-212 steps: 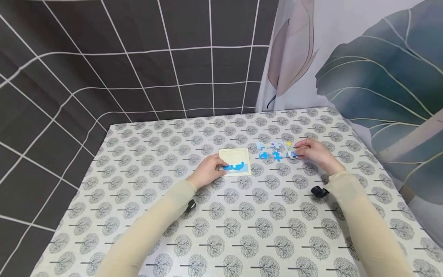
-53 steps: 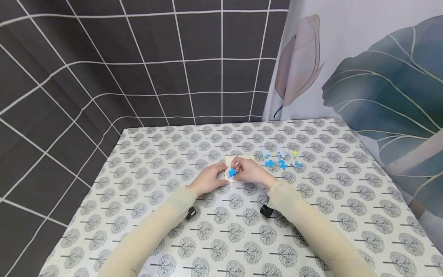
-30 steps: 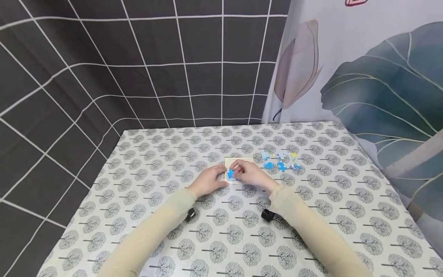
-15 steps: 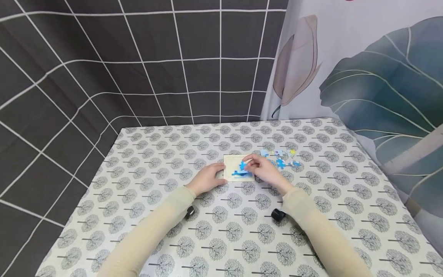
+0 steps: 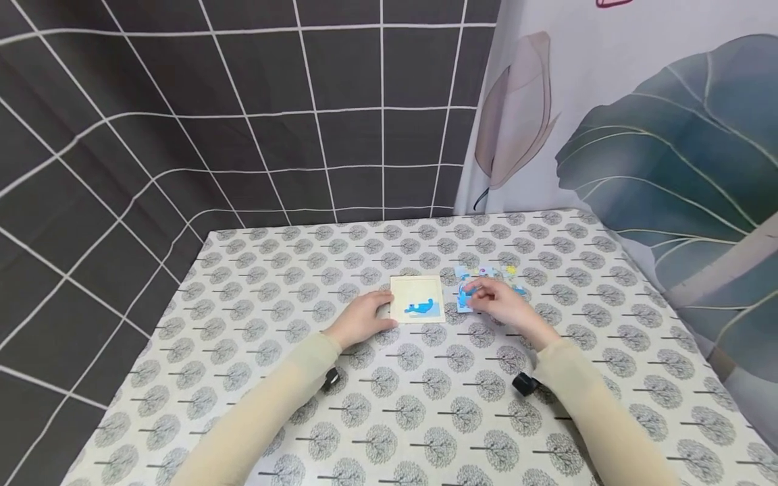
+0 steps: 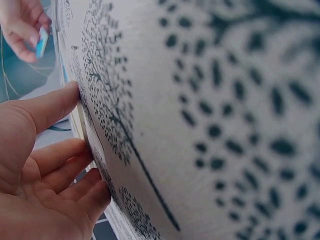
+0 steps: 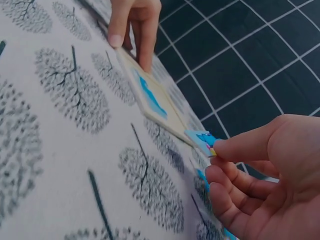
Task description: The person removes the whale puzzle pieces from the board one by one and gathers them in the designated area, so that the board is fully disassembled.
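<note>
A pale square puzzle tray (image 5: pixel 406 289) lies on the table; a blue puzzle piece (image 5: pixel 425 308) lies in its lower part, and the rest of its floor is bare. My left hand (image 5: pixel 362 317) rests at the tray's left edge, thumb near the front corner and fingertips farther back. To the right of the tray, my right hand (image 5: pixel 501 304) pinches a puzzle piece (image 7: pixel 199 141) between thumb and index finger. This piece is light blue with darker blue and a bit of yellow. Several loose puzzle pieces (image 5: pixel 510 270) lie behind the right hand, which partly covers them.
A white tablecloth (image 5: pixel 413 385) printed with grey trees covers the table. Behind it hangs a dark gridded curtain (image 5: pixel 346 135); a light leaf-patterned curtain (image 5: pixel 668 148) hangs at the right. A black wrist device (image 5: pixel 525 385) sits under the right wrist.
With the puzzle piece pinched, my right hand has moved from over the tray's left part rightward, out beside the loose pieces. My left hand has stayed at the tray's left edge.
</note>
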A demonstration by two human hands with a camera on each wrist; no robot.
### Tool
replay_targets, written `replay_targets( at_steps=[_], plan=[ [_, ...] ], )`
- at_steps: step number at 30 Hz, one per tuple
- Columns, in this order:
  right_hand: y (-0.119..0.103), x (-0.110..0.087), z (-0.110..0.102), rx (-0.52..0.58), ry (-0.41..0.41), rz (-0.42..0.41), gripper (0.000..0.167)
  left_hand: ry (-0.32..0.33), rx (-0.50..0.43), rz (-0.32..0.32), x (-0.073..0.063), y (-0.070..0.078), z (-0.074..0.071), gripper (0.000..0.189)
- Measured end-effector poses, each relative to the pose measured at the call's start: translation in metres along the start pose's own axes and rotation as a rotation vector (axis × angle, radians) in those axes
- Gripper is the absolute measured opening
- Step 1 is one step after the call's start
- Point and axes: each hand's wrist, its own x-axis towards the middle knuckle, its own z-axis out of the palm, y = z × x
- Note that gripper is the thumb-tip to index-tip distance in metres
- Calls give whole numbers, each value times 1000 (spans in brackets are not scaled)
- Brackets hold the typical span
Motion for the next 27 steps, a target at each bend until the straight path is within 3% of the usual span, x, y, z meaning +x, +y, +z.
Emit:
replay_targets(
  at_steps=[15, 27],
  plan=[
    [9, -9, 0, -92, -9, 26, 30, 9, 6, -6, -4, 2, -2, 66],
    [5, -10, 5, -165, 77, 68, 25, 11, -5, 11, -4, 0, -1, 66]
  ],
)
